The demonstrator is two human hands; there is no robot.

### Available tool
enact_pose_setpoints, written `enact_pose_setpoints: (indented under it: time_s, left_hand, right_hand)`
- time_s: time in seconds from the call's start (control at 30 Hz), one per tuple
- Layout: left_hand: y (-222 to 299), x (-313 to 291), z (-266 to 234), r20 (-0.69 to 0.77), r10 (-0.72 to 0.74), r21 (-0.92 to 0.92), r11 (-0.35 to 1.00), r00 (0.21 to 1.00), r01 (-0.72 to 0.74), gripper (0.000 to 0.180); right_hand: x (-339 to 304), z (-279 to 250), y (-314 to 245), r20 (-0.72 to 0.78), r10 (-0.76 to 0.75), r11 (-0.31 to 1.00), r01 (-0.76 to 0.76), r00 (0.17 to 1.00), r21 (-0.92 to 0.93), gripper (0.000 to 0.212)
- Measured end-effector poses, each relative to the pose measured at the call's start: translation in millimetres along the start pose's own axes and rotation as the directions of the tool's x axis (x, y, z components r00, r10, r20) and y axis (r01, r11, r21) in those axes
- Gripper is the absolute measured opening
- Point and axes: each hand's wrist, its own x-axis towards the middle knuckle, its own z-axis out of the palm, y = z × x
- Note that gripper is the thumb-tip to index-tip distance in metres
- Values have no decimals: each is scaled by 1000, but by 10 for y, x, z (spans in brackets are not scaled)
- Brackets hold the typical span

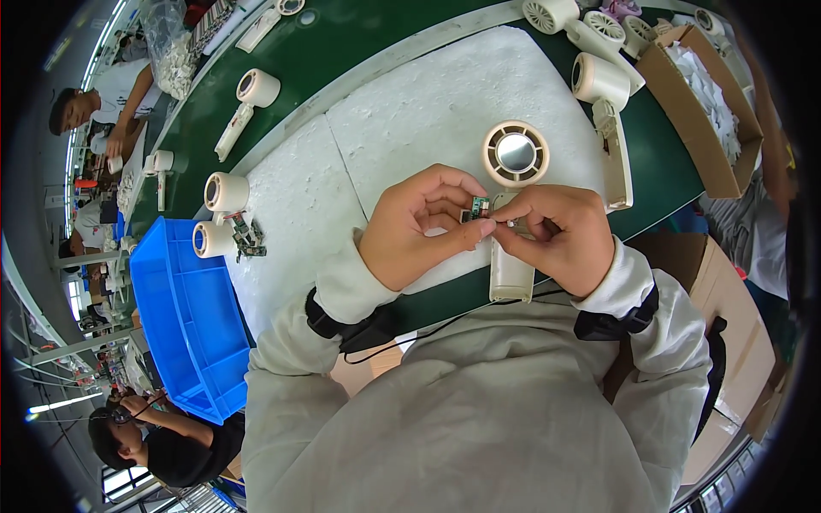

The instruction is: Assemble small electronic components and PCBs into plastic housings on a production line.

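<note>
My left hand [428, 224] is closed on a small green circuit board [480, 205], held up between thumb and fingers. Close against it, my right hand [556, 229] pinches something tiny and pale at the board's edge; its kind is too small to make out. Below and behind both hands lies a cream handheld fan, its round head [515, 154] with a mirror-like centre facing up. The fan's handle [512, 272] points toward me and is partly covered by my right hand.
A white foam mat [410, 103] covers the green table [359, 41]. At left stand a blue bin [184, 299] and fan heads with loose boards [248, 235]. More fan parts [599, 81] and a cardboard box of white pieces [703, 107] are at right. Other people sit at far left.
</note>
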Motion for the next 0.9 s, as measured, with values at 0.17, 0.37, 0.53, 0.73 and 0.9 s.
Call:
enact_pose_setpoints:
  time_s: [0.17, 0.37, 0.53, 0.73, 0.9]
  left_hand:
    - [-2, 8, -3, 14, 12, -5, 1000, 1000, -12, 32]
    - [12, -3, -2, -14, -33, -23, 999, 999, 33, 31]
    - [-23, -70, 70, -57, 230, 363, 911, 972, -195, 25]
    - [-12, -50, 65, -78, 196, 215, 961, 977, -176, 25]
    - [-10, -43, 30, -40, 73, -33, 997, 996, -75, 33]
  right_hand:
    - [-6, 2, -17, -12, -3, 1000, 3, 1000, -11, 16]
    - [18, -3, -59, -15, -55, 997, 54, 998, -51, 19]
    - [18, 44, -19, -72, -225, 963, 211, 972, -167, 18]
    - [17, -27, 40, -80, -253, 956, 237, 964, -173, 16]
    - [20, -66, -4, -86, -74, 995, 67, 994, -80, 16]
